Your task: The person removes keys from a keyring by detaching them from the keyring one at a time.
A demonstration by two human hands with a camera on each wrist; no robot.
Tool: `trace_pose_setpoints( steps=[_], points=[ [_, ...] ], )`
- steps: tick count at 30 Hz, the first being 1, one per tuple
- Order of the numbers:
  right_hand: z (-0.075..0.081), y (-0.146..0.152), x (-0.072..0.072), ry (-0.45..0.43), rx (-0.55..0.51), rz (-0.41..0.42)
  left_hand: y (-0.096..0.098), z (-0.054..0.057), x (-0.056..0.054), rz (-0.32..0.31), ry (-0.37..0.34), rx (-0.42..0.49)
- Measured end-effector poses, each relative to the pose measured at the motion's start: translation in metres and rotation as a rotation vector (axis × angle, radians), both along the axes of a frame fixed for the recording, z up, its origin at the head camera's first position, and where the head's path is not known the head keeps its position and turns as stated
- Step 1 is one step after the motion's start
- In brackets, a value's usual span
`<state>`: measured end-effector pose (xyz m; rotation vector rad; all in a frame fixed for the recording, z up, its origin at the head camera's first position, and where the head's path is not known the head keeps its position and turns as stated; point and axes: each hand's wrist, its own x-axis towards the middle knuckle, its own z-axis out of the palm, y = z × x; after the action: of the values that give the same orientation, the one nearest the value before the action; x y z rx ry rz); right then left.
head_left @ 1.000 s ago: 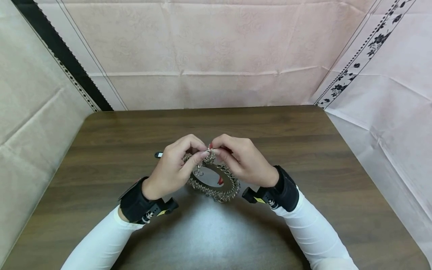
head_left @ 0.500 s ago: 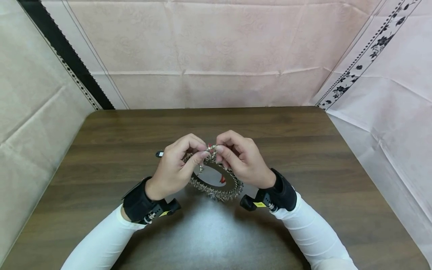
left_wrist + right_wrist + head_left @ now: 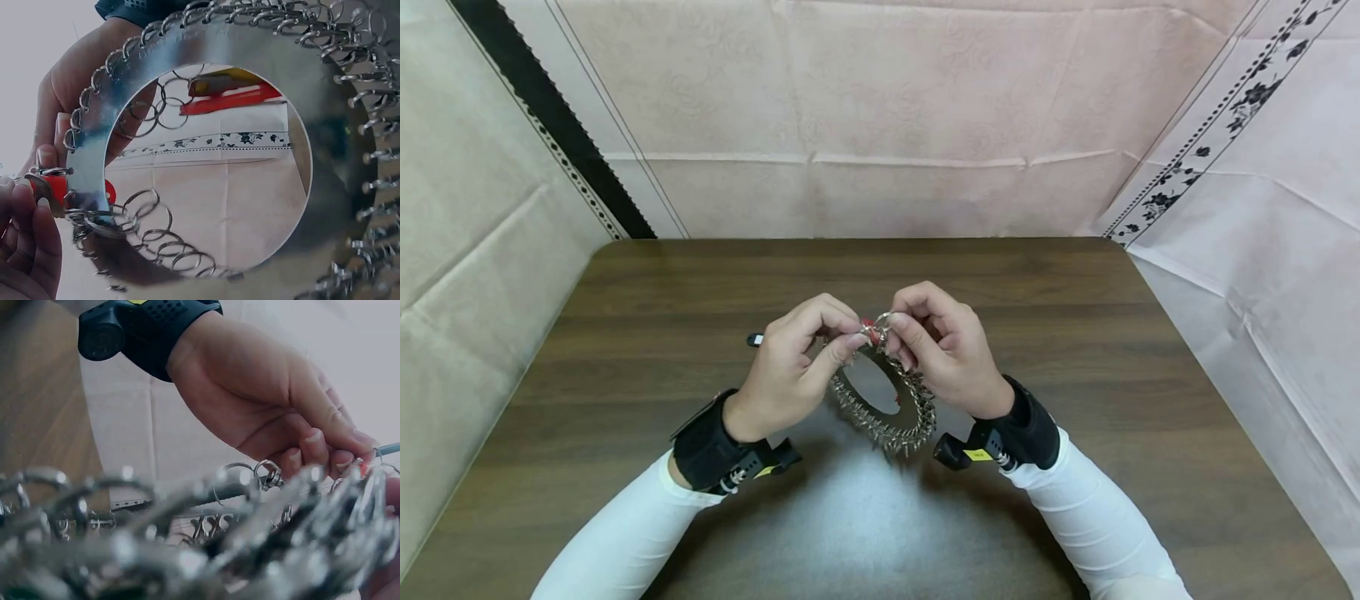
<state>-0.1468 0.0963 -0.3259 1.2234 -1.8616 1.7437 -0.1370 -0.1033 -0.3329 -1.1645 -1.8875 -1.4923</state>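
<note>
Above the table a flat metal hoop (image 3: 880,408) hangs tilted below both hands, its edge threaded with several small metal rings. My left hand (image 3: 790,367) pinches a small metal ring at the hoop's top between thumb and forefinger. My right hand (image 3: 951,354) pinches a larger split ring (image 3: 884,317), with its other fingers curled close to the hoop. A red piece (image 3: 871,332) sits between the two sets of fingertips. In the left wrist view, the hoop (image 3: 337,156) nearly fills the picture, and linked rings (image 3: 178,250) dangle inside its opening. Blurred rings (image 3: 144,550) hide much in the right wrist view.
The brown wood-grain table (image 3: 700,292) reaches back to a pale cloth backdrop (image 3: 925,100). A small black object with a white patch (image 3: 755,340) shows just beyond the left hand. Red and yellow pieces (image 3: 234,94) appear through the hoop in the left wrist view.
My right hand has moved up and slightly right, bringing the split ring into sight. The hoop has swung round and hangs steeper. My left hand keeps nearly the same place.
</note>
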Motion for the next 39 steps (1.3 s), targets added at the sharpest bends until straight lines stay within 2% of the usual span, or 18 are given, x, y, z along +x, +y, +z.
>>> trace_pose_setpoints(
  steps=[9,16,26,30,33,39],
  points=[
    [0.002,0.003,0.0,0.023,0.016,-0.009,-0.013,0.008,-0.007,0.12,0.034,-0.023],
    [0.002,0.004,0.0,0.013,0.022,0.008,-0.026,0.007,-0.016,0.231,0.031,-0.074],
    [0.004,0.006,0.0,0.034,0.03,-0.025,-0.043,0.009,-0.028,0.326,0.033,-0.07],
    [0.006,0.007,-0.001,0.029,0.026,-0.046,-0.052,0.003,-0.035,0.367,0.03,-0.147],
    [0.007,0.009,-0.002,0.012,0.017,-0.043,-0.059,-0.005,-0.042,0.406,-0.009,-0.225],
    [0.007,0.01,-0.002,-0.004,0.008,-0.02,-0.069,-0.019,-0.058,0.478,-0.09,-0.447]
  ],
)
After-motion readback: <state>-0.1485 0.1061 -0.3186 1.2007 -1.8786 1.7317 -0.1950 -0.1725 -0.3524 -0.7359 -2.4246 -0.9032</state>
